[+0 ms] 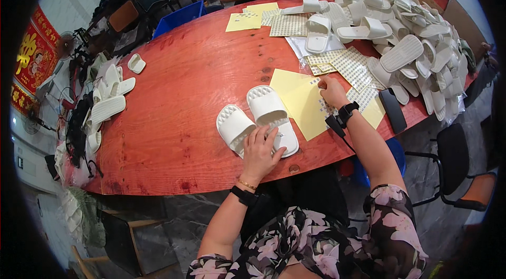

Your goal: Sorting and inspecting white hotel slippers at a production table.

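Two white slide slippers lie side by side on the red table in front of me: the left slipper [235,125] and the right slipper [268,106]. My left hand [258,150] rests across their heel ends with its fingers spread. A small mark shows on the right slipper's insole beside my fingertips. My right hand [333,92] is over a yellow sticker sheet [303,105], its thumb and forefinger drawn together at the small labels. Whatever sits between those fingertips is too small to make out. Next to that hand lies a sheet full of small printed stickers [356,68].
A big heap of white slippers [403,52] covers the table's right end. More sticker sheets [289,25] lie toward the far side. A dark oblong case [392,110] stands near the right edge. Loose slippers [108,109] line the left edge. Other people sit across the table.
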Available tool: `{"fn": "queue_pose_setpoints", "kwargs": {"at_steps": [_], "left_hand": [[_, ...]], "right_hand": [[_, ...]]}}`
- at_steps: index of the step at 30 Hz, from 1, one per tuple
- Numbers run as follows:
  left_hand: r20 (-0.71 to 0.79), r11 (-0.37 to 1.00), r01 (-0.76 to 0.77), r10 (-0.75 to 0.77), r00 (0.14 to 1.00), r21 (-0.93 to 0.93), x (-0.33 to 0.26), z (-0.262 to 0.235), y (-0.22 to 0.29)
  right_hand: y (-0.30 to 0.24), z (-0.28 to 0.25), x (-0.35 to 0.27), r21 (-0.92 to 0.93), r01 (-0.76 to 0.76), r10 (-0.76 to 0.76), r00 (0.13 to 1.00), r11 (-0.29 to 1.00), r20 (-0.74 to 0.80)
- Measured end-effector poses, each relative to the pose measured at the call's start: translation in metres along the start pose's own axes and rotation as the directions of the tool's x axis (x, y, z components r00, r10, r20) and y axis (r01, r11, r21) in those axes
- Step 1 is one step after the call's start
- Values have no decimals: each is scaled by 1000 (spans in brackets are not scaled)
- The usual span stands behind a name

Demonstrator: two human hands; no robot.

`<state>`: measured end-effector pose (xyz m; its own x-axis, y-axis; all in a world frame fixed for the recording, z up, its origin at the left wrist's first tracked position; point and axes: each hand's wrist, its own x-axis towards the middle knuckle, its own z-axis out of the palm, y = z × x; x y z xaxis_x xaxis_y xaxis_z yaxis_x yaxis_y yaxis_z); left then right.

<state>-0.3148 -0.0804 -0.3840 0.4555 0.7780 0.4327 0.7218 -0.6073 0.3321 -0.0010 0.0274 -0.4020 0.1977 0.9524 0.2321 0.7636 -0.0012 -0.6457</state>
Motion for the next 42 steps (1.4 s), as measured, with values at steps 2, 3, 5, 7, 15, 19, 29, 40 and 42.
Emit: {"fn": "queue_pose_setpoints", "kwargs": {"at_steps": [2,3,5,7,15,19,29,40,42], "left_hand": [[-35,1000,-18,17,999,-5,-1,-1,0],[-38,999,-42,42,998,-1,-3,-1,-1],[-42,998,-67,67,997,3,-5,1,-2],[-13,997,-65,65,998,-29,-7,2,-3],[-55,999,-35,34,998,-12,-5,6,0],[-83,1000,8,-7,997,18,2,5,2],[-183,977,-155,128,975,-143,-16,10,-12],[-56,981,16,-28,998,-191,-22,14,2],[-86,982,-18,2,996,-187,-20,14,1]], "right_hand": [[1,-1,1,4,-17,17,999,1000,33],[1,-1,1,7,-33,32,997,999,66],[0,2,-1,24,-23,22,1000,999,18],[3,2,-4,39,-12,14,999,999,-31],[3,-6,-7,66,-92,88,994,994,67],[8,-13,-5,161,-110,98,992,981,81],[37,19,-6,56,235,-233,972,970,-39],[73,17,19,38,169,-171,984,985,44],[75,18,17,120,70,-79,994,990,69]]}}
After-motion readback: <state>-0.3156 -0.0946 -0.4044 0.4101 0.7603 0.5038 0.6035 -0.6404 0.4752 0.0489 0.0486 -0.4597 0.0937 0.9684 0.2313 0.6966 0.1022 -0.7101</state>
